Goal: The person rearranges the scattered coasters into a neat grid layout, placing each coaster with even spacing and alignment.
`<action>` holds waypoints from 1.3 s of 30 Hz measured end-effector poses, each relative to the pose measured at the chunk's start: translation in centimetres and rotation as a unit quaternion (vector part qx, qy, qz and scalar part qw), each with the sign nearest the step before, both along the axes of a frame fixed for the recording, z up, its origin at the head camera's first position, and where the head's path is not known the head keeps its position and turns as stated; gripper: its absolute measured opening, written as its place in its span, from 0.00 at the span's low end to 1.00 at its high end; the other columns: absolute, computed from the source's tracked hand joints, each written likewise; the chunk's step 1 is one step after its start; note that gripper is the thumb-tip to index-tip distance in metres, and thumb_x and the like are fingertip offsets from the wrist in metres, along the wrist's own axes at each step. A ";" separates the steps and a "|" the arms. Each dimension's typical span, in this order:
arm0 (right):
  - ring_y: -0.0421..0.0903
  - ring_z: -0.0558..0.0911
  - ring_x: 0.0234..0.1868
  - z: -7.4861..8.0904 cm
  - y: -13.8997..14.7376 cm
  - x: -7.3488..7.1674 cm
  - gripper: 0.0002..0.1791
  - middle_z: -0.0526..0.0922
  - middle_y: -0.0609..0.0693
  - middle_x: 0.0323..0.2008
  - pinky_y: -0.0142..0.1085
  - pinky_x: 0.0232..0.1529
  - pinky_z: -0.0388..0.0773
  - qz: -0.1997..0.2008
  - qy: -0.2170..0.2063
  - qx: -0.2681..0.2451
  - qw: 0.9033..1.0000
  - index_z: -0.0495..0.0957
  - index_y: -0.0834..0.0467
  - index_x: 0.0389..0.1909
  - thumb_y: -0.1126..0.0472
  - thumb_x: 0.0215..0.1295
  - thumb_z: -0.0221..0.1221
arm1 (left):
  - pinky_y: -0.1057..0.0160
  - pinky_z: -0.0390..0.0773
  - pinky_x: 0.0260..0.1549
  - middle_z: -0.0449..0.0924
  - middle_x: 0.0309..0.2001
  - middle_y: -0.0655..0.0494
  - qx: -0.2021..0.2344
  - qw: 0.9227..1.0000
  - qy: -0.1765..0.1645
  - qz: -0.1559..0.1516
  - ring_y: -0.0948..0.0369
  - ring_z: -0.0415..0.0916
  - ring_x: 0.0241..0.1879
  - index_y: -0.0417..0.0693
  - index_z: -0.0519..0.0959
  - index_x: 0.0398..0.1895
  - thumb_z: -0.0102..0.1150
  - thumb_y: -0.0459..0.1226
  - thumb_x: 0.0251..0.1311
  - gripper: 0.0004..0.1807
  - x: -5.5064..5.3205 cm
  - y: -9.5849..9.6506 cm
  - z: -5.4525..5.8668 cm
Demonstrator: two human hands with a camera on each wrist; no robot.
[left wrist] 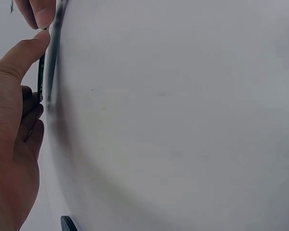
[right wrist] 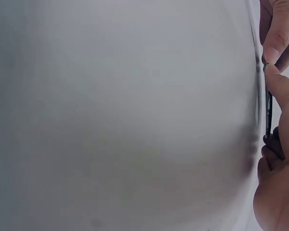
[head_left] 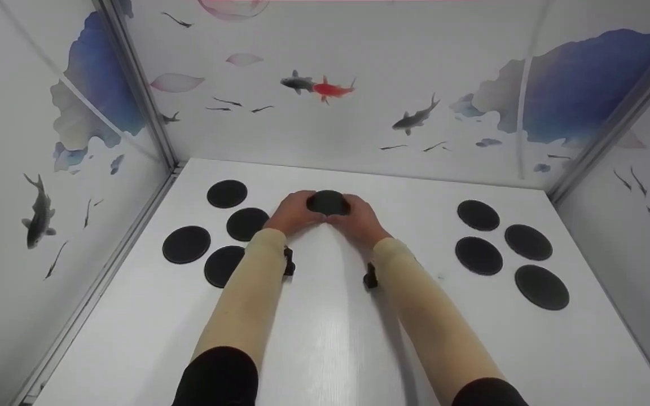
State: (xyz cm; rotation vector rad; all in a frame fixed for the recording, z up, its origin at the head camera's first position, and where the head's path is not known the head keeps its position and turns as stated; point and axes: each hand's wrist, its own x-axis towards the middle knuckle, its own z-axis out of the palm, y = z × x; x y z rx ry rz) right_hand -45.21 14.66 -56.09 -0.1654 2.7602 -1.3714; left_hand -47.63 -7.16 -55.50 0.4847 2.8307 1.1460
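Note:
Both hands hold one round black coaster [head_left: 328,203] near the back middle of the white table. My left hand [head_left: 292,213] grips its left edge, and my right hand [head_left: 360,219] grips the right edge. The two thumbs meet at the near rim. In the left wrist view the coaster [left wrist: 41,79] appears edge-on, between the left thumb and the curled fingers [left wrist: 32,126]. The right wrist view likewise shows the coaster [right wrist: 269,113] as a thin dark line close over the tabletop, with the right thumb [right wrist: 281,86] on its near side.
Several black coasters lie flat at the left, among them one [head_left: 186,245] at the outer side; the left forearm partly covers some. Several more, including one [head_left: 541,287] nearest the front, lie at the right. Printed walls [head_left: 359,141] enclose the table [head_left: 325,338] at back and sides.

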 end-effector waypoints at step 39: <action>0.47 0.68 0.72 1.9 -0.4 5.5 0.41 0.72 0.49 0.69 0.45 0.71 0.64 0.021 0.100 0.045 0.994 0.69 0.54 0.72 0.45 0.60 0.72 | 0.51 0.64 0.70 0.70 0.71 0.55 -0.049 0.998 0.045 0.004 0.55 0.64 0.72 0.53 0.68 0.74 0.73 0.55 0.56 0.43 6.0 -1.1 2.9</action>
